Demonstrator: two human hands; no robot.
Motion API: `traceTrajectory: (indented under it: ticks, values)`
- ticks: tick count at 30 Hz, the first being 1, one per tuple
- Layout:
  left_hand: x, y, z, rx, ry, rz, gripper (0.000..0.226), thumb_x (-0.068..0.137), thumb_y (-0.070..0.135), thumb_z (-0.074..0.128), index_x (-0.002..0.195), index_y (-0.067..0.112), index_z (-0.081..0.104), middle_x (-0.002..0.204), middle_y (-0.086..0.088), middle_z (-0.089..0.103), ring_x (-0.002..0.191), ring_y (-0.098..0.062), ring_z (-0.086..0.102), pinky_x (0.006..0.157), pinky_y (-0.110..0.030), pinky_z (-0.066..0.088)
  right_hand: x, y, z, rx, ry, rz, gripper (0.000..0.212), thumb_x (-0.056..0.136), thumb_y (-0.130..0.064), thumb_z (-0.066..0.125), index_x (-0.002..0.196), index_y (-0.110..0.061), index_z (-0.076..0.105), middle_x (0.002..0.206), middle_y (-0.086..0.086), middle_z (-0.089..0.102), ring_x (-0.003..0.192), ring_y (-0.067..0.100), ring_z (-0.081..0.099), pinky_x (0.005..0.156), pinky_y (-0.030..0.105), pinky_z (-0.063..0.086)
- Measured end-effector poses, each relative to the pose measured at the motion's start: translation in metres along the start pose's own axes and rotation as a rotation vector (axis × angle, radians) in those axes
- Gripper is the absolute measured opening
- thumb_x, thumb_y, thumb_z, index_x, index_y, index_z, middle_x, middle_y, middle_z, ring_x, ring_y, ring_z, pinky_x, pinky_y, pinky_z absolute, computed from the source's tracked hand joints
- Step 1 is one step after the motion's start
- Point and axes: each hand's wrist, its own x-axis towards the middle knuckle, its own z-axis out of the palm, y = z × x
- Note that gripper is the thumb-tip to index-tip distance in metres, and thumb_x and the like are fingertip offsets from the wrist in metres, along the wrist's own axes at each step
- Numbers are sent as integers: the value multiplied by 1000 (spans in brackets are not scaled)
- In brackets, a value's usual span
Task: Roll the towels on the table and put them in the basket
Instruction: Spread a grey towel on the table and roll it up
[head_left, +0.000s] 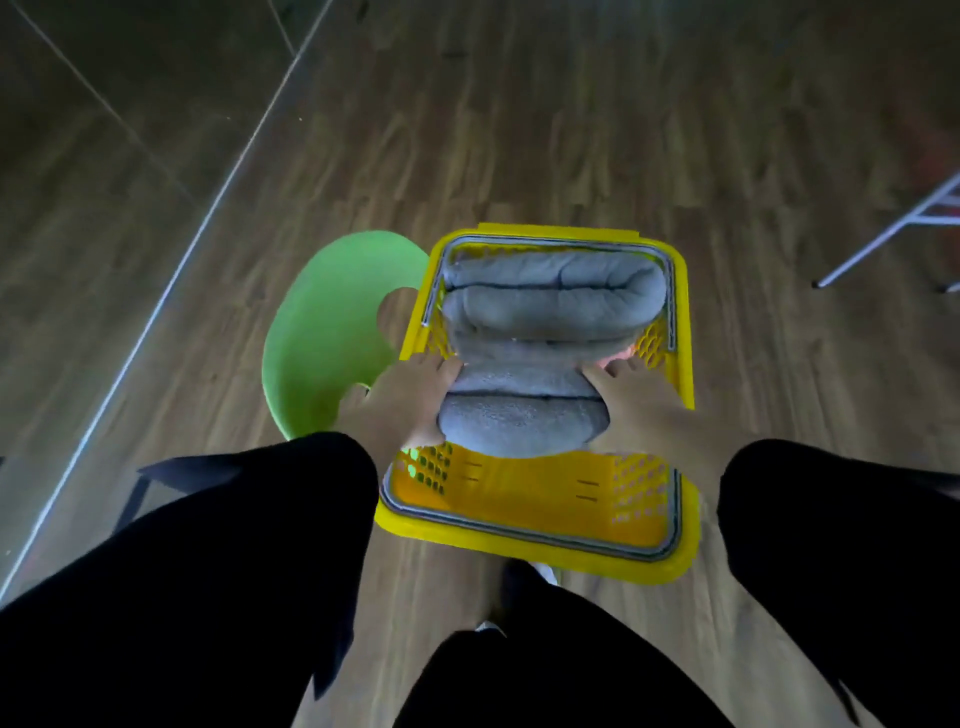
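A grey rolled towel (522, 415) hangs just above the middle of a yellow basket (530, 483), held at its two ends. The roll lies crosswise, left to right. Its pile looks soft and slightly fuzzy, with a dark seam line running along its length and a fold crease across the top, and its near side bulges in a rounded lobe.

The left hand (405, 400) clasps the left end, with its fingers (441, 366) reaching over the top of the roll. The thumb is hidden. The right hand (641, 410) clasps the right end in the same way, its fingers spread and bent over the cloth. Both arms wear black sleeves (208, 545).

At the far end of the basket lie more grey rolls (550, 296), packed side by side crosswise and filling that end from wall to wall. The held roll sits just near of them, close to or touching the nearest one. The near part of the basket floor shows bare yellow plastic.

The basket has perforated side walls and a thin grey wire handle (519, 531) folded down along its rim. It rests on a light green chair (322, 338), whose seat sticks out to the left. Below is a wood-grain floor (571, 130). A white metal frame (883, 234) stands at the far right.
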Motion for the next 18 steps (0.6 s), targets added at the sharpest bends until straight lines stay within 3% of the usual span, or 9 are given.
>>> traceTrajectory:
  ticks: [4,9,12,18]
  values:
    - [33,-5,34,69,-41,4,79,63,36,79,128,18,37,118,-5,56,107,-29,57,90,-39,47,24,0,24,-22,-51,32,102,55,-59,74,140,-24,29,125,7,51,115,30,46,89,41,49]
    - [72,4,85,244,-137,27,75,68,40,77,127,16,38,119,-7,59,112,-28,58,110,-43,27,48,1,68,-40,-188,106,91,61,-61,74,136,-27,35,126,6,51,118,30,45,93,44,41]
    - [100,4,111,226,-204,1,78,69,45,78,130,17,37,126,-8,55,118,-28,52,101,-39,35,69,2,93,-18,-280,149,94,60,-61,75,138,-27,35,131,6,47,124,30,40,98,47,38]
    - [144,-1,154,273,-251,-15,66,76,32,72,131,21,38,128,-7,54,118,-27,50,95,-38,38,110,4,136,-73,-305,189,91,55,-65,72,134,-35,39,134,0,47,127,28,37,102,49,35]
